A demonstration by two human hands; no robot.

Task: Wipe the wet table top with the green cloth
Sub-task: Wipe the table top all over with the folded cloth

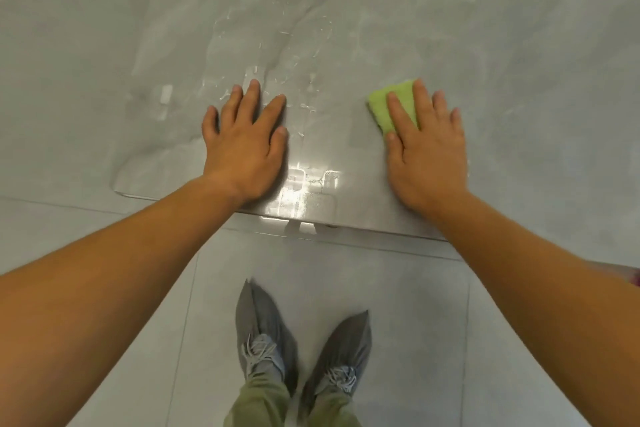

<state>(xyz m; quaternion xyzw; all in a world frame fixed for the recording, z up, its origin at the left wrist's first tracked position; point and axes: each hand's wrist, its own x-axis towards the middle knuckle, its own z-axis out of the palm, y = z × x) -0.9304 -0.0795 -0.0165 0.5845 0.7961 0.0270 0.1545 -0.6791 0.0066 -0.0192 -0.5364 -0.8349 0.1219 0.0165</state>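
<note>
Head view: the right hand (427, 149) presses flat on the green cloth (393, 107) near the table top's (346, 28) front edge, the left hand (244, 142) rests spread and empty, and water streaks (277, 45) remain ahead, so wiping looks largely unfinished.

Folded green cloth (393, 106) flat on wet, glossy grey table top (311, 28), near front edge.

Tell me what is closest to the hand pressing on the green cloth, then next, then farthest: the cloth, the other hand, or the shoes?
1. The folded green cloth, right under the right hand and its fingers.
2. The left hand, flat on the wet grey table top, off to the side.
3. The grey covered shoes, down on the floor near the picture's bottom.
</note>
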